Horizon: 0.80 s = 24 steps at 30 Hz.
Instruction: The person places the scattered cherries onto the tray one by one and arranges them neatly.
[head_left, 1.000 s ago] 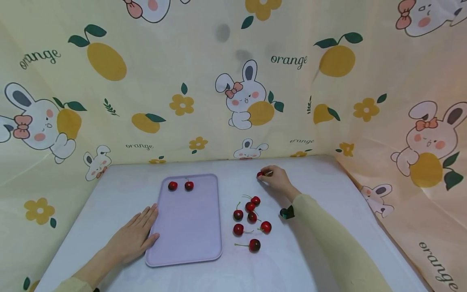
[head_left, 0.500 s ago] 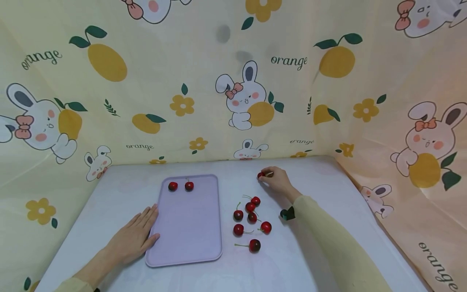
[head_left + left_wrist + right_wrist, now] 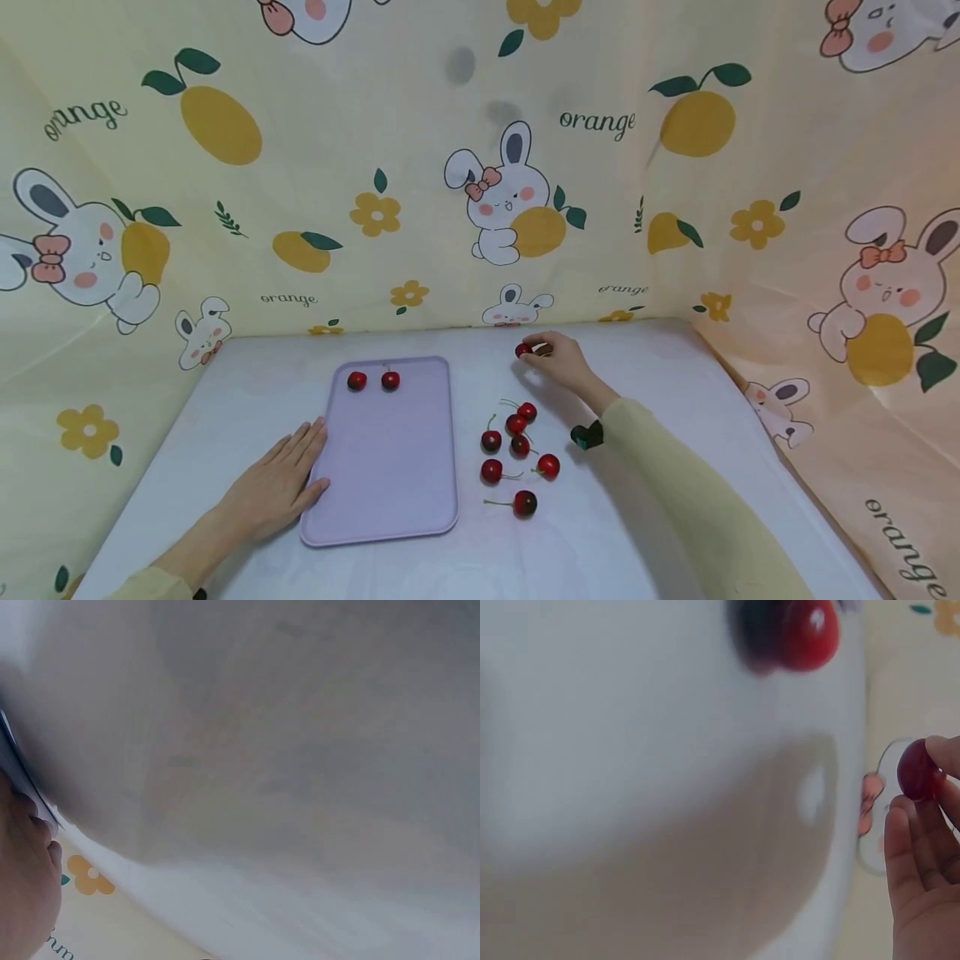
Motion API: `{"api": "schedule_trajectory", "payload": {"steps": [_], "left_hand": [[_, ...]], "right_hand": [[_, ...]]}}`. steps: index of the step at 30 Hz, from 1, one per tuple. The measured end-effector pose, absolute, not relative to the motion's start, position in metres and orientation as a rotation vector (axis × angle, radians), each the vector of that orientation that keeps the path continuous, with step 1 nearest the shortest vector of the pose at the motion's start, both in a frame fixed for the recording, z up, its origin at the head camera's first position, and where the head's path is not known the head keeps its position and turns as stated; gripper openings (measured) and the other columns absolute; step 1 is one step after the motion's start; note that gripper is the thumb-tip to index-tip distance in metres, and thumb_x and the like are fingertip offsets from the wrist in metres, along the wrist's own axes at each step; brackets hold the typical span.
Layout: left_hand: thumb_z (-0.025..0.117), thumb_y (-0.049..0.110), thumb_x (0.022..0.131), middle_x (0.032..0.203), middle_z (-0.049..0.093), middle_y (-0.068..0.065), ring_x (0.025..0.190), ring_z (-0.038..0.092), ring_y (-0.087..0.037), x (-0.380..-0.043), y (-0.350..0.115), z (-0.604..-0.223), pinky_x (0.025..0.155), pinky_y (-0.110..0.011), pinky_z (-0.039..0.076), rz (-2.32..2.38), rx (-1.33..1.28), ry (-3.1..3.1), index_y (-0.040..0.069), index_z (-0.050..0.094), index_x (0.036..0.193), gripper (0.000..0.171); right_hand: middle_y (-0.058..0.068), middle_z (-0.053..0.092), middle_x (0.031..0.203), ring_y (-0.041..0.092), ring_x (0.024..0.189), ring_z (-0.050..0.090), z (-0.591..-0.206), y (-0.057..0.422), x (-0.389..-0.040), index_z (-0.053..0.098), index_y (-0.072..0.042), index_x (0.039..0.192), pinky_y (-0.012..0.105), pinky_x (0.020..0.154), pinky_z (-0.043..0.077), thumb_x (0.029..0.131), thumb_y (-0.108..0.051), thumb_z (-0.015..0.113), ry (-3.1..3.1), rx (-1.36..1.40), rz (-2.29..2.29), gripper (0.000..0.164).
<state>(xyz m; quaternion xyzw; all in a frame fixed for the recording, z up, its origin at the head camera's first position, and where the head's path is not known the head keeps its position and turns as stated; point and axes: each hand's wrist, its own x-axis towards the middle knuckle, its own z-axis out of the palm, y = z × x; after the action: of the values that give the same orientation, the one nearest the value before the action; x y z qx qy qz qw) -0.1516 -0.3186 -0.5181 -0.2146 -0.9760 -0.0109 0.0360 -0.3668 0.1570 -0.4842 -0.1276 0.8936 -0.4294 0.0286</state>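
Note:
With its thumb and fingertips, my right hand (image 3: 561,360) pinches a dark red cherry (image 3: 523,351) near the back of the table; the right wrist view shows the same cherry (image 3: 918,771) between thumb and fingers. My left hand (image 3: 272,485) lies flat with straight fingers against the left edge of a lilac tray (image 3: 378,467). Two cherries sit apart at the tray's far end, one at the left (image 3: 357,381) and a stemmed cherry (image 3: 391,381) beside it. Only part of the left hand (image 3: 28,877) enters the left wrist view.
Several stemmed cherries lie loosely grouped on the white table right of the tray, among them a front cherry (image 3: 525,503) and a right-hand cherry (image 3: 548,467). A printed cloth (image 3: 420,150) with rabbits and oranges rises behind the table and along both sides.
My right hand has moved slightly left and up with the cherry, away from its shadow on the table. The left hand, the tray and the other cherries stay where they were.

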Motion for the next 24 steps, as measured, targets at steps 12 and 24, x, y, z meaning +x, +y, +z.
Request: {"api": "schedule_trajectory", "payload": {"steps": [12, 24], "left_hand": [[0.055, 0.047, 0.104, 0.165, 0.034, -0.022, 0.152, 0.034, -0.041, -0.153, -0.319, -0.520, 0.121, -0.055, 0.033, -0.033, -0.663, -2.981, -0.007, 0.038, 0.156, 0.077], [0.054, 0.048, 0.105, 0.166, 0.033, -0.021, 0.152, 0.034, -0.041, -0.153, -0.319, -0.521, 0.121, -0.055, 0.033, -0.034, -0.655, -2.997, -0.007, 0.037, 0.157, 0.077]], "right_hand": [[0.010, 0.070, 0.124, 0.026, 0.105, 0.070, -0.465, 0.112, -0.362, 0.072, -0.007, 0.129, 0.040, 0.093, 0.059, 0.095, -0.018, 0.077, 2.693, -0.598, -1.394, 0.036], [0.011, 0.073, 0.117, 0.022, 0.100, 0.072, -0.457, 0.063, -0.356, 0.073, -0.005, 0.127, 0.032, 0.085, 0.059, 0.094, -0.012, 0.077, 2.625, -0.788, -1.412, 0.034]]}}
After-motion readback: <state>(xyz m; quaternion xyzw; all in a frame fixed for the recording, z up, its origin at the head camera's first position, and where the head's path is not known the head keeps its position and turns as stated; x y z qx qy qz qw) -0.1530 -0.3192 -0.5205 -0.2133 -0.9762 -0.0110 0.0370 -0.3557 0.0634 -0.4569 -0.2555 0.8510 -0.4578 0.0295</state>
